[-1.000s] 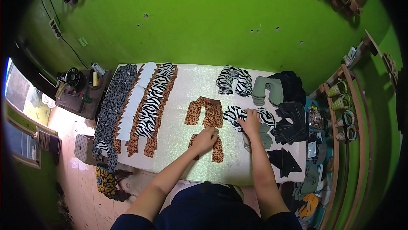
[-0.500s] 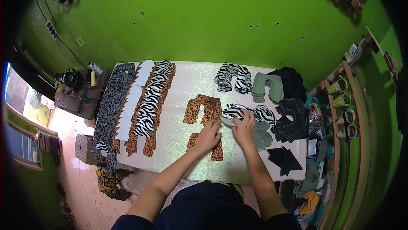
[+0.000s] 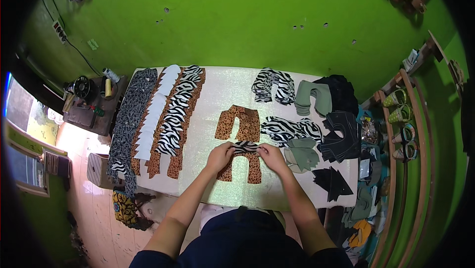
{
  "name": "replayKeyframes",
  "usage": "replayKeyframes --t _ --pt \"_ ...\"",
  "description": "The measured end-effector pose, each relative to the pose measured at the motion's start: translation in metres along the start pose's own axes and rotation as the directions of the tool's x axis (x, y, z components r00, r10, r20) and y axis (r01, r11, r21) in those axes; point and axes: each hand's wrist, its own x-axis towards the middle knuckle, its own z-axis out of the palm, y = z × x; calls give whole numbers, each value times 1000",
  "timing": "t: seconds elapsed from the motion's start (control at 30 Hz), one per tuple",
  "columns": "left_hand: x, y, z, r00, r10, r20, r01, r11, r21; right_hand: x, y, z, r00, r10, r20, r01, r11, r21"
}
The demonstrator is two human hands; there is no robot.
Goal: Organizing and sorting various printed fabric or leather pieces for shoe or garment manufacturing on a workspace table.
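Zebra-print piece now atop U-shaped leopard-print piece, both hands pinching.

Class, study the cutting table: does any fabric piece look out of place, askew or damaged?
Nothing looks damaged. One oddity: a zebra-print piece lies across a brown leopard-print piece, under the left hand and right hand, away from the zebra-print pile.
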Motion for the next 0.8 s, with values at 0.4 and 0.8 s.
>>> replayKeyframes --t 0.4,0.8 --pt "-18 -17 3 992 -125 -8 123 985 -118 -13 2 45 959 61 -276 -103 985 -138" --pt "-24 -14 9 970 -242 4 242 968 62 -18 10 56 964 -97 -249 6 939 -343"
